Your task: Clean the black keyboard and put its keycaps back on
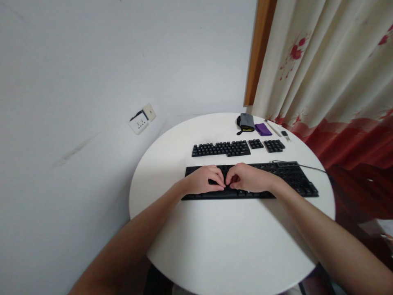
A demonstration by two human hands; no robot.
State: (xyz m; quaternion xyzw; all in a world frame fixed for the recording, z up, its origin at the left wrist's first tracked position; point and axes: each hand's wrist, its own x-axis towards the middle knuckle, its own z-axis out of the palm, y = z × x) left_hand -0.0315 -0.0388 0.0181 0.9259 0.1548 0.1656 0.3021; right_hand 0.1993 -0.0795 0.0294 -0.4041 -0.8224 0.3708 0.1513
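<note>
A black keyboard (294, 180) lies across the white round table (227, 237), its key area partly bare of caps. Over its middle, my left hand (207, 179) is closed, with thumb and fingertips pinched together low on the keys. My right hand (250, 177) faces it from the other side, fingers curled and tips close to the left ones. Whatever the fingertips hold is too small or hidden to make out. Behind the keyboard, loose black keycaps (221, 149) stand in rows, with a small block of keycaps (256, 144) and a number-pad block (274, 146) to their right.
At the table's back right lie a grey cloth (247, 122), a purple cloth (263, 129), a thin pale stick (273, 128) and a small dark-and-white item (285, 135). The keyboard's cable (311, 167) runs off right. A wall with a socket (138, 123) borders the left.
</note>
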